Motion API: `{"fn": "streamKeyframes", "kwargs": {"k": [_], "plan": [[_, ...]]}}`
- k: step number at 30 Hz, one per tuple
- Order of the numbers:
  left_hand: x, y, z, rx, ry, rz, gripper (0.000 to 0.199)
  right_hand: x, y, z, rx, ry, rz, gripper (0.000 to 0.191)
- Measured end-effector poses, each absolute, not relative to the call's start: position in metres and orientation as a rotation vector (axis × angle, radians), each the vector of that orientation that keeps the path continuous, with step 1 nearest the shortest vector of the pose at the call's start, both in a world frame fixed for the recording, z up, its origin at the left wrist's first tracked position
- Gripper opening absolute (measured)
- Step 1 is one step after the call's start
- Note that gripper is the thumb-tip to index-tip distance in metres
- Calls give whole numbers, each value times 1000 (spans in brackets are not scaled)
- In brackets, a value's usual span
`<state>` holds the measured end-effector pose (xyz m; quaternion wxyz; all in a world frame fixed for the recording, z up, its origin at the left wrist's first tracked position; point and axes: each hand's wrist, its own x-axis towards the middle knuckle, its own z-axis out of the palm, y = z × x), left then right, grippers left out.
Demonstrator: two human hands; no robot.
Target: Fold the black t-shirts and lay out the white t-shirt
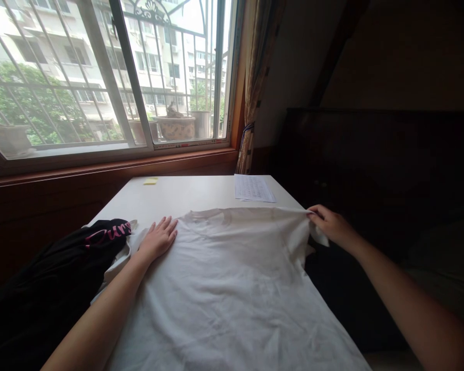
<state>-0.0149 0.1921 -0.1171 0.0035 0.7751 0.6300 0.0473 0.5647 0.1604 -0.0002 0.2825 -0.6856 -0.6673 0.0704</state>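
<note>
A white T-shirt (232, 278) lies spread over the table, its neckline toward the far side and its lower part running out of view at the bottom. My left hand (159, 238) rests flat on the shirt's left shoulder, fingers stretched out. At the right, beyond the table's edge, my right hand (330, 224) pinches the shirt's sleeve and holds it pulled out sideways. The cloth between neckline and right hand is drawn taut, and a sleeve end hangs below the fingers. Wrinkles run across the shirt's front.
Black clothing with pink lettering (62, 278) is heaped at the left. Printed sheets of paper (254, 188) and a yellow sticky note (150, 181) lie at the far side of the white table (193, 190). Behind it are a barred window (170, 77) and a tied curtain (251, 87).
</note>
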Motion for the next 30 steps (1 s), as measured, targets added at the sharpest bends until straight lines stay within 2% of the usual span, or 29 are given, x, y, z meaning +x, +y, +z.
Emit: {"fn": "streamKeyframes", "kwargs": {"k": [7,14,20,22,27,30], "plan": [[-16,197,-117,2438,1974,152,58,543,179,41,-1858,-1816,50,23],[-16,207,-119,2424,1998,154,58,510,165,77,-1705,-1860,667,31],[-18,212,-123,2410,2013,149,58,516,164,77,-1637,-1743,848,30],[-19,213,-124,2413,2014,152,58,531,178,71,-1692,-1746,770,30],[-19,213,-124,2414,2011,157,59,565,215,51,-2073,-1821,277,20],[-19,213,-124,2410,2010,154,59,565,215,37,-2136,-1849,143,20]]}}
